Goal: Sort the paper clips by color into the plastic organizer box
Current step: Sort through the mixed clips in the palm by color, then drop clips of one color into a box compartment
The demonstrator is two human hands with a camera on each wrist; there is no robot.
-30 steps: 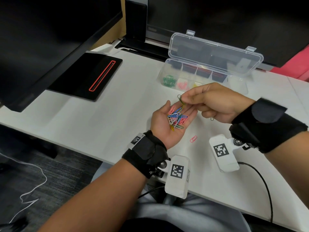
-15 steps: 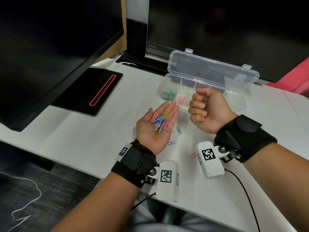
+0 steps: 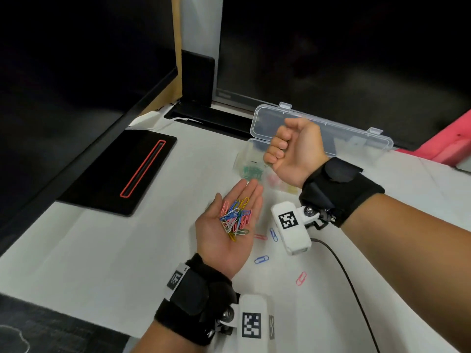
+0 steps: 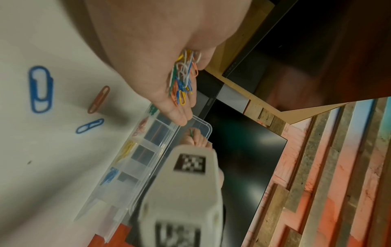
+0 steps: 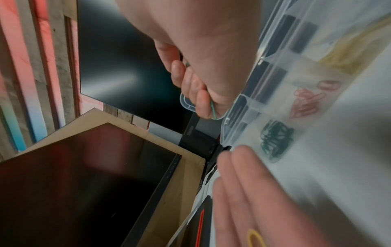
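My left hand (image 3: pixel 242 200) lies palm up above the table, fingers straight, carrying a pile of mixed coloured paper clips (image 3: pixel 235 219). My right hand (image 3: pixel 283 149) is curled into a fist over the left end of the clear organizer box (image 3: pixel 331 133), whose lid stands open. In the right wrist view a green paper clip (image 5: pixel 213 109) sticks out from between the curled fingers (image 5: pixel 201 102). The box compartments hold green clips (image 3: pixel 252 171), pink clips (image 5: pixel 306 102), yellow clips (image 4: pixel 127 148) and blue clips (image 4: pixel 110 175).
Loose clips lie on the white table near my hands: a pink one (image 3: pixel 260 236), two blue ones (image 3: pixel 273 234) (image 3: pixel 261 259) and another pink one (image 3: pixel 301 278). A black pad with a red outline (image 3: pixel 127 174) sits at the left. Dark monitors stand behind. A black cable (image 3: pixel 344 271) trails right.
My right hand lifted a green clip off the pile, closed into a fist and moved up over the box. The left hand stayed palm up with the pile.
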